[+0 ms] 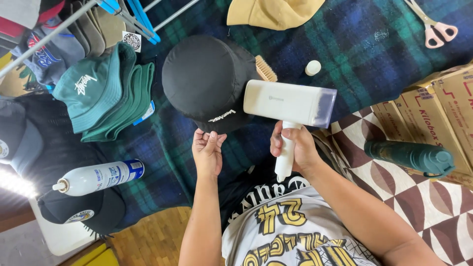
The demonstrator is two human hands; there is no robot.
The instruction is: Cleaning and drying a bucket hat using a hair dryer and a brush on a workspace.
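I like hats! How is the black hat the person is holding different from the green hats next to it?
The black bucket hat is one hat alone; the green bucket hats are several in a stack. The left hand pinches the black hat's brim; no hand touches the green ones. Both lie on the plaid blanket and have white lettering.

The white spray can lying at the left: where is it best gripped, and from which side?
Take the spray can around its mid-body, coming from above. It lies on its side, nozzle pointing left, so the round wall is exposed, and a grip across the cylinder looks likeliest to stop it rolling. Neither hand is near it.
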